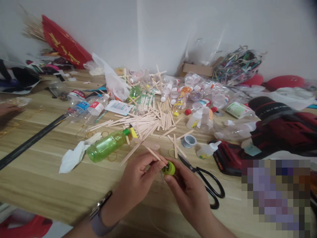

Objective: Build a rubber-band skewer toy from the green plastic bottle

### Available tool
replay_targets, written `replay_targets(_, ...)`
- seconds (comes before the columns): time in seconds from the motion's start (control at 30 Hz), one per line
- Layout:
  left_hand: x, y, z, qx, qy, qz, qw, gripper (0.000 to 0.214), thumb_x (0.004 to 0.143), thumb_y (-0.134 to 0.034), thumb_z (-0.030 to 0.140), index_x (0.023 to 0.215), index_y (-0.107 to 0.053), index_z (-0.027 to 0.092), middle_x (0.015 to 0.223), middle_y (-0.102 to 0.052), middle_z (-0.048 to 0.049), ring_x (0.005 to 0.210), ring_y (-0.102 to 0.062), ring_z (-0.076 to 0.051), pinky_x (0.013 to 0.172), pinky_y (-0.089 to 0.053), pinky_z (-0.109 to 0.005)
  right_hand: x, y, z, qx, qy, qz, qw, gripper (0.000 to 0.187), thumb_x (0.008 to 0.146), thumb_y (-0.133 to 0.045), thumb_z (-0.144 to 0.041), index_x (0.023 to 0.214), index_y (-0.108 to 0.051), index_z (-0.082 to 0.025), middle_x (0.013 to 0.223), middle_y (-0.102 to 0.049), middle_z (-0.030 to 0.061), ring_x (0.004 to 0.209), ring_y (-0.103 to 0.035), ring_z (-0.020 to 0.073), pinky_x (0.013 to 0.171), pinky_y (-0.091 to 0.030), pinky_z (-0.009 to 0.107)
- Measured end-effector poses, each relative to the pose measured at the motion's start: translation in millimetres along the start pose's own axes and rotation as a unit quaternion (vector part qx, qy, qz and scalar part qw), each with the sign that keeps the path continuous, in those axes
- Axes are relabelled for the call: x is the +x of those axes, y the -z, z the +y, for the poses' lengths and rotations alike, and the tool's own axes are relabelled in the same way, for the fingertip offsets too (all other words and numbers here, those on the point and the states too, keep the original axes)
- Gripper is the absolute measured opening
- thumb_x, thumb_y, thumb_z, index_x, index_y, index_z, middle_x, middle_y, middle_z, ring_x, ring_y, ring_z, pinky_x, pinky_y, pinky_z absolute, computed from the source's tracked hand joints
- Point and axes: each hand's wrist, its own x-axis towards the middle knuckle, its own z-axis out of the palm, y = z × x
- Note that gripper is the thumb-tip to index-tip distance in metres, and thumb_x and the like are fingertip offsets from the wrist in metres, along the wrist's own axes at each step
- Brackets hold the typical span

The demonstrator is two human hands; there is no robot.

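My left hand (137, 177), with a watch on its wrist, pinches a thin wooden craft stick (154, 153). Between the thumb and fingers of my right hand (189, 191) is a small yellow-green round piece (170, 168) with dark marks, perhaps a bottle cap. The stick's lower end meets this piece, where my fingertips hide the contact. Black-handled scissors (204, 178) lie just right of my right hand. Beyond my left hand, a green plastic bottle (107, 145) rests on its side near a crumpled white tissue (71, 157).
Loose craft sticks (146, 122) spread over the table (44, 178). Clear plastic bottles (198, 89) pile up behind. To the right are a glue bottle (208, 150), a grey wire spool (189, 141) and a red-black power drill (272, 129). Another person's hand (10, 108) shows at far left.
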Motion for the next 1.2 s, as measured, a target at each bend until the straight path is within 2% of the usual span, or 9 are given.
replay_targets(0.2, -1.2, 2.7, 1.5, 0.014, 0.048, -0.036, 0.998, 0.015, 0.091, -0.058, 0.029, 0.087, -0.071, 0.022, 0.086, -0.073, 0.0000, 0.080, -0.066, -0.016, 0.072, -0.050, -0.023, 0.0, 2.0, 2.8, -0.011, 0.001, -0.010, 1.000, 0.028, 0.087, -0.060, -0.026, 0.115, -0.061, -0.024, 0.101, -0.075, 0.0065, 0.085, -0.073, 0.0195, 0.074, -0.059, 0.026)
replay_targets(0.33, -0.8, 6.0, 7.0, 0.023, 0.055, -0.056, 0.997, 0.011, 0.088, -0.061, 0.028, 0.088, -0.071, 0.023, 0.085, -0.073, 0.0018, 0.079, -0.067, -0.015, 0.071, -0.050, -0.021, -3.0, 4.1, 4.2, -0.020, 0.007, -0.002, 1.000, 0.030, 0.086, -0.062, -0.024, 0.115, -0.060, -0.025, 0.099, -0.075, 0.0055, 0.083, -0.074, 0.0191, 0.071, -0.059, 0.026)
replay_targets(0.57, -2.0, 3.0, 10.6, 0.044, 0.039, -0.044, 0.997, 0.010, 0.085, -0.059, 0.022, 0.083, -0.070, 0.022, 0.078, -0.071, 0.0022, 0.074, -0.065, -0.014, 0.067, -0.049, -0.021, -1.4, 3.5, -1.6, 0.030, -0.005, 0.004, 1.000, 0.023, 0.084, -0.067, -0.028, 0.107, -0.063, -0.027, 0.091, -0.078, 0.0037, 0.077, -0.075, 0.0188, 0.066, -0.060, 0.024)
replay_targets(0.73, -5.5, 0.3, 13.2, 0.044, 0.023, -0.037, 0.998, 0.010, 0.083, -0.057, 0.019, 0.080, -0.067, 0.020, 0.076, -0.070, 0.0016, 0.072, -0.064, -0.013, 0.066, -0.048, -0.021, -0.7, 4.8, -7.4, -0.018, 0.038, 0.047, 0.998, 0.021, 0.083, -0.070, -0.038, 0.100, -0.066, -0.026, 0.081, -0.078, 0.0023, 0.067, -0.075, 0.0173, 0.058, -0.059, 0.019)
replay_targets(0.9, -8.6, -0.9, 12.5, 0.051, 0.019, -0.037, 0.998, 0.010, 0.083, -0.056, 0.019, 0.081, -0.065, 0.020, 0.077, -0.069, 0.0012, 0.074, -0.063, -0.013, 0.067, -0.047, -0.021, 1.0, 8.7, -8.5, -0.126, 0.115, 0.051, 0.984, 0.029, 0.090, -0.060, -0.048, 0.100, -0.066, -0.021, 0.075, -0.077, 0.0044, 0.056, -0.072, 0.0154, 0.048, -0.056, 0.018)
replay_targets(1.07, -8.7, -3.0, 13.6, 0.040, 0.007, -0.040, 0.998, 0.012, 0.084, -0.054, 0.016, 0.080, -0.064, 0.019, 0.077, -0.067, 0.0018, 0.074, -0.062, -0.012, 0.068, -0.047, -0.020, 2.1, 12.2, -7.4, -0.214, 0.214, 0.042, 0.952, 0.035, 0.098, -0.046, -0.043, 0.109, -0.063, -0.014, 0.081, -0.077, 0.0093, 0.066, -0.074, 0.0155, 0.056, -0.057, 0.018)
replay_targets(1.2, -9.0, -4.3, 13.9, 0.044, -0.002, -0.031, 0.999, 0.012, 0.083, -0.053, 0.015, 0.078, -0.064, 0.019, 0.075, -0.066, 0.0022, 0.071, -0.062, -0.012, 0.066, -0.046, -0.020, 2.2, 13.4, -5.4, -0.255, 0.239, 0.032, 0.936, 0.036, 0.100, -0.043, -0.040, 0.114, -0.060, -0.012, 0.076, -0.075, 0.0090, 0.061, -0.073, 0.0160, 0.051, -0.055, 0.020)
